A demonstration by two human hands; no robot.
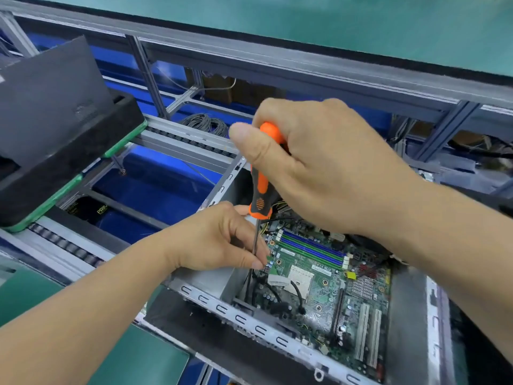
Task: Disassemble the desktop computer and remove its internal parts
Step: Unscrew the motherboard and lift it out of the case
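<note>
- Here the case [251, 326] lies open on its side, low and right of centre, its grey metal rim toward the person.
- Inside it sits the green motherboard [319, 290], flat against the case bottom, with blue and green memory slots [312, 250] at its far end and two white slots [369, 333] at its near end.
- A black cable [298, 297] loops over the board near the square socket [298, 276].
- The right hand [319, 165] grips the orange-and-black screwdriver [262, 179] by the handle, fingers curled round it and the thumb laid along the top.
- The tool stands nearly upright, its thin shaft running down to the far left corner of the board.
- The left hand [222, 240] pinches the shaft low down between thumb and forefinger, its other fingers curled loosely beside them.
- The tip is hidden behind the left fingers, so whether it meets a screw cannot be told.
- To the far left, a black foam block [55, 173] with a green base rests on a roller track [66, 244], and a dark panel [50, 93] leans in it.
- Coiled grey wire [206, 123] lies beyond the far track.
- A green mat [119, 357] covers the table at the lower left.
</note>
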